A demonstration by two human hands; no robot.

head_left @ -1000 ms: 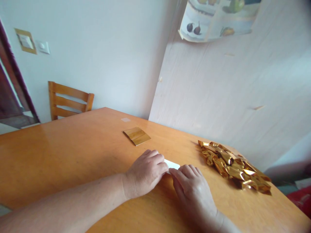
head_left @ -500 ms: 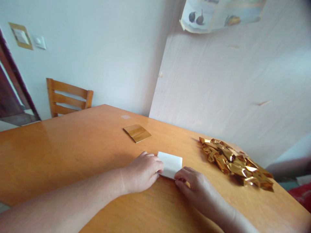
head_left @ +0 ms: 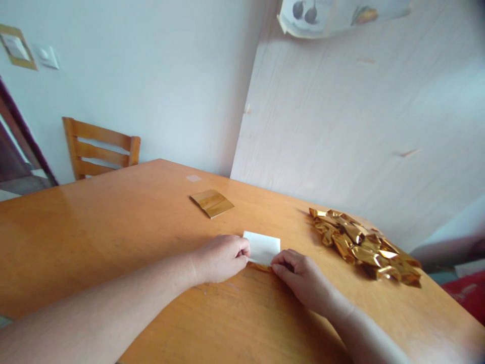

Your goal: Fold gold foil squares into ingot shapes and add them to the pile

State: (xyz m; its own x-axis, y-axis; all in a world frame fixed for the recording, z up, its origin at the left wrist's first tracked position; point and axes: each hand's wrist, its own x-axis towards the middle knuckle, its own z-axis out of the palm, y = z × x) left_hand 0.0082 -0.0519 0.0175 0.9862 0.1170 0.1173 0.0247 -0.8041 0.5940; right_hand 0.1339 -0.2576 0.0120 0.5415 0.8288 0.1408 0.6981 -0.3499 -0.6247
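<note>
A small sheet of paper point(head_left: 262, 245), white on top with a gold strip along its near edge, is between my hands at the table's middle. My left hand point(head_left: 223, 258) is closed, its thumb and fingers pinching the sheet's left near corner. At the right near corner, my right hand point(head_left: 297, 273) grips the paper between thumb and fingertips. Beyond them lies a square stack of gold paper point(head_left: 212, 203), flat on the table. To the right spreads a heap of folded shiny gold paper pieces point(head_left: 364, 247).
The wooden table point(head_left: 113, 212) reaches to the wall. A wooden chair point(head_left: 102, 146) stands behind its far left edge. A board point(head_left: 322, 126) leans at the back right, with a picture sheet point(head_left: 322, 17) on it. Something red point(head_left: 464, 298) shows beyond the right edge.
A gold strip now shows along the paper's near edge between my hands. Both hands stay at its near corners. The whole view has shifted slightly.
</note>
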